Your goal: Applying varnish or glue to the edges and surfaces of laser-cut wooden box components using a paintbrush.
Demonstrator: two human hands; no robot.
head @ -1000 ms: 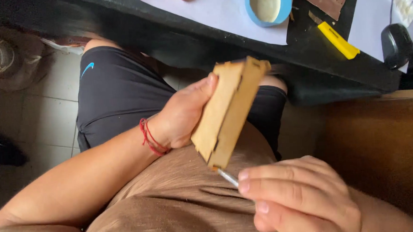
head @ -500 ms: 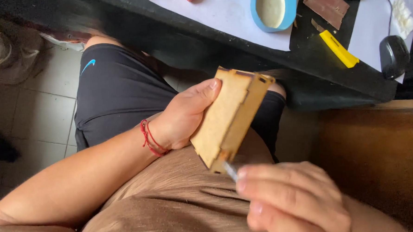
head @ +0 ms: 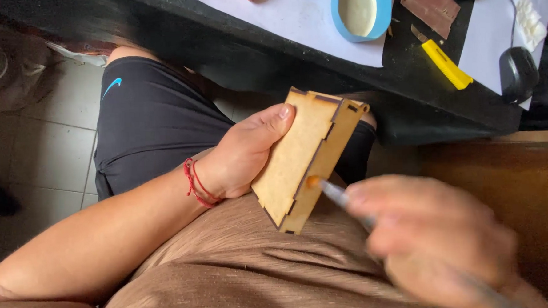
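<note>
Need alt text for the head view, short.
The left hand holds a small wooden box over the lap while the blurred right hand puts the tip of a thin brush to its side seam. Behind, a black table holds a yellow utility knife and blue dish.

Left hand [head: 240,158] curls in a firm grip, thumb stretched forward; right hand [head: 441,239], blurred, pinches with fingers bunched.

Pale tan wooden box [head: 305,159] with dark edges; red wrist cord [head: 195,183]; yellow knife [head: 445,65]; blue-rimmed dish [head: 359,7]; black surface [head: 270,55].
</note>
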